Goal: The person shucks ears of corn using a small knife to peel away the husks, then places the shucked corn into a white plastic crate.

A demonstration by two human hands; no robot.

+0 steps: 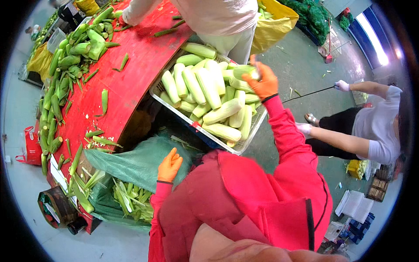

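Note:
My right hand (pixel 265 81), in an orange glove, grips a partly husked corn ear (pixel 244 71) over the far right of a white plastic crate (pixel 209 134). Pale green corn ears (pixel 208 85) are heaped in the crate. My left hand (pixel 170 165), gloved in orange too, is over a green woven sack (pixel 137 160); its fingers are loosely curled and I cannot tell if they touch the sack. Stripped husks (pixel 134 198) lie in the sack's mouth.
Unhusked corn (pixel 62 68) lines the far edge of the red table (pixel 114 75), with loose husks nearer. One person (pixel 216 19) stands beyond the crate; another (pixel 370 124) at the right holds a thin rod (pixel 311 95). A yellow sack (pixel 275 26) stands behind the crate.

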